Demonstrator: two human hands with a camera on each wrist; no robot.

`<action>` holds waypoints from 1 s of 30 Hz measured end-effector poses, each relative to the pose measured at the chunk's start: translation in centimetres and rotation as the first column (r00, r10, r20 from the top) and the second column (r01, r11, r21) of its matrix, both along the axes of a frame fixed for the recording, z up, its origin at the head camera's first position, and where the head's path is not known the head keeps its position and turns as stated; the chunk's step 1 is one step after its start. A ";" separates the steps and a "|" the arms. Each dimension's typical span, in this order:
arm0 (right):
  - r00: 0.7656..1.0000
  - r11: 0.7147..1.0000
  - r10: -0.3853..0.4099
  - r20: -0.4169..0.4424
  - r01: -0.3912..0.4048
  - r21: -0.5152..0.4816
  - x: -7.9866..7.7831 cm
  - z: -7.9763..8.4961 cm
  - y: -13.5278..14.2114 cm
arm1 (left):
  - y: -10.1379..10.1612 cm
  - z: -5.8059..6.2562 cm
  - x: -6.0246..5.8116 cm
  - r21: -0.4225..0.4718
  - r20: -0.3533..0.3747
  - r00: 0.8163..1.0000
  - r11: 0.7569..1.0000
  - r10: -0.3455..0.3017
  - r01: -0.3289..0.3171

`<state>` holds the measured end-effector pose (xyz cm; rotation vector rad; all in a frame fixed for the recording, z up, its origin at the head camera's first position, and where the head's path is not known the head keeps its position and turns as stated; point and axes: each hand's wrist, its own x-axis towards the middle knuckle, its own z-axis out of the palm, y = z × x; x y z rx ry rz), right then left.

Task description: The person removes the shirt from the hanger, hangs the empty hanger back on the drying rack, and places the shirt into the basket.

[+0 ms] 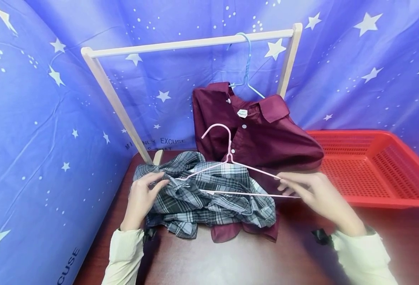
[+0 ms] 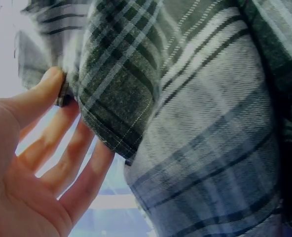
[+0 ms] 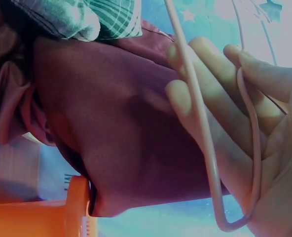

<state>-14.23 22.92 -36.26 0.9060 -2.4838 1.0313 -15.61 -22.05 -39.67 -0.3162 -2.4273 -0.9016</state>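
Note:
A pink wire hanger (image 1: 229,158) is held up in front of a grey plaid shirt (image 1: 173,198). Its left end goes in under the plaid cloth. My left hand (image 1: 146,196) pinches the edge of that shirt between thumb and forefinger; in the left wrist view the thumb (image 2: 50,81) presses on the fabric. My right hand (image 1: 314,196) grips the hanger's right end, and its bent corner (image 3: 230,224) lies across the palm in the right wrist view. Behind, a maroon shirt (image 1: 266,138) hangs from a blue hanger (image 1: 246,71).
A wooden rack (image 1: 191,44) stands at the back, its bar carrying the blue hanger. To the right sits a red plastic basket (image 1: 369,202) on the dark wooden table (image 1: 248,261). A blue star-patterned curtain (image 1: 52,130) encloses the left and back sides.

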 end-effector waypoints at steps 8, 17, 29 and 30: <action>0.999 0.999 -0.044 -0.024 0.045 0.023 0.2 0.2 0.5 | -0.3 -0.7 -0.5 -0.002 0.054 0.998 1.000 0.012 -0.012; 0.999 0.999 -0.051 0.014 0.051 -0.003 0.4 0.3 1.2 | -0.5 -1.4 -0.6 -0.032 0.122 0.992 0.999 0.042 -0.039; 0.998 0.998 -0.053 0.026 0.054 -0.033 0.5 0.9 1.4 | -0.5 -2.3 -1.0 -0.072 0.162 0.986 0.997 0.022 -0.011; 0.998 0.998 -0.053 0.026 0.054 -0.034 0.5 0.9 1.4 | -0.5 -2.4 -1.1 -0.079 0.160 0.987 0.997 0.020 -0.008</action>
